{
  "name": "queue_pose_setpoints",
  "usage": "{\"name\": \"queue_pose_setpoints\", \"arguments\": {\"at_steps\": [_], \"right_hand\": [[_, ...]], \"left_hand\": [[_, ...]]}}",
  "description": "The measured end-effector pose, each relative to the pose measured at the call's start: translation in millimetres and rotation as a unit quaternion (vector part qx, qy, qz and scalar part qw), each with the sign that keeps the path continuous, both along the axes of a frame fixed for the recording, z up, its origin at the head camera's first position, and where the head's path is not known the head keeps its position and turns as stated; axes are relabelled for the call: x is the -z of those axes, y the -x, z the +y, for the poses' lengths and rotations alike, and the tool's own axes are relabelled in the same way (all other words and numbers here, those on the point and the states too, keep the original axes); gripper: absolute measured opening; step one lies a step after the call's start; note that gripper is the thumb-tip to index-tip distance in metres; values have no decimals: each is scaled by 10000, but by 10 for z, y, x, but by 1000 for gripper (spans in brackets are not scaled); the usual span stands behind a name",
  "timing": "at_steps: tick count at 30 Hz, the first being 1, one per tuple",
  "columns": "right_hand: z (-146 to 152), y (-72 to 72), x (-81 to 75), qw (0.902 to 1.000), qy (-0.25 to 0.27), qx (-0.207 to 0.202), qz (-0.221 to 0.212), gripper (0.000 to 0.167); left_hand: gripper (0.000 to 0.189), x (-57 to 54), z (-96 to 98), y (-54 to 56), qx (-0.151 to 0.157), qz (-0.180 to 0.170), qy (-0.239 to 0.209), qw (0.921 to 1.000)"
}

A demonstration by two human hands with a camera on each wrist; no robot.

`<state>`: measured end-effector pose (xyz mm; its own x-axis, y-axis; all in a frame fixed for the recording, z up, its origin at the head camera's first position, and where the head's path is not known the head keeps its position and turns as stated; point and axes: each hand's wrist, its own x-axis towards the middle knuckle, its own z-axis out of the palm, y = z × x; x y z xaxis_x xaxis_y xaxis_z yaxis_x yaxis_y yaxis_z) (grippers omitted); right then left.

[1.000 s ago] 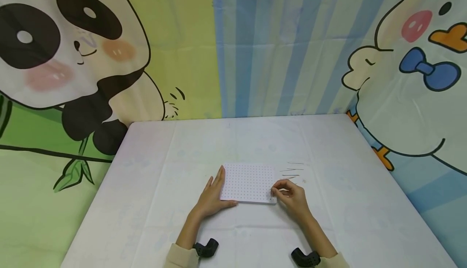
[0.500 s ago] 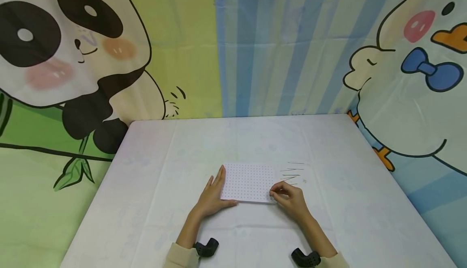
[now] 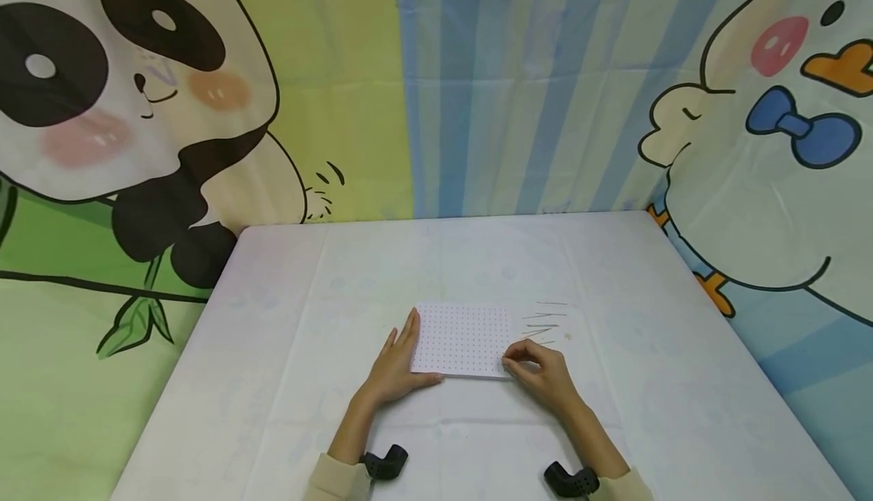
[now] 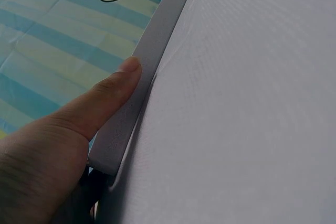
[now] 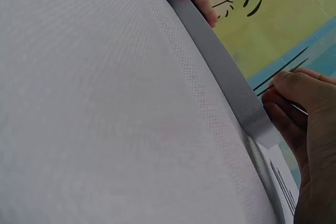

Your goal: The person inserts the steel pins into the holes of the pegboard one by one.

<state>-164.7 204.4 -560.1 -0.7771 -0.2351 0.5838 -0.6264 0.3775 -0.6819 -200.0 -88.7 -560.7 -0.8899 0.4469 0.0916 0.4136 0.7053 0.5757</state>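
Pegboard (image 3: 462,349) lies flat mid-desk (image 3: 286,380) with no pin visibly standing in it; left hand (image 3: 398,365), fingers straight, steadies its left edge, right hand (image 3: 542,374) pinches one thin pin (image 5: 299,109) at its near right corner, spare pins (image 3: 543,322) unplaced just beside it, so work judged barely begun.

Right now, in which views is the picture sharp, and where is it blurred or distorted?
Head view: even soft light, sharp; the pegboard dots are clear, the needles thin and faint. Left wrist view: the left hand is close and slightly soft. Right wrist view: the tablecloth fills the frame, and the board edge looks curved.
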Motion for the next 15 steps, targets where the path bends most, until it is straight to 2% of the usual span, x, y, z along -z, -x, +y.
{"name": "queue_pose_setpoints", "arguments": {"at_steps": [4,6,9,12,15], "right_hand": [[55,-30,-13,9993,245,-94,-255,25],[101,-33,-35,9985,388,17,-392,24],[196,-4,-63,9960,403,621,-495,20],[302,46,-64,9873,-20,1515,-469,15],[390,96,-35,9760,-508,2059,-487,12]], "left_hand": [[119,3,8,-11,9,-39,-25,10000],[119,4,12,-13,14,-48,-36,10000],[120,9,15,-10,9,-23,-43,10000],[120,13,13,-6,-19,8,-15,10000],[120,15,10,-2,-36,12,-9,10000]]}}
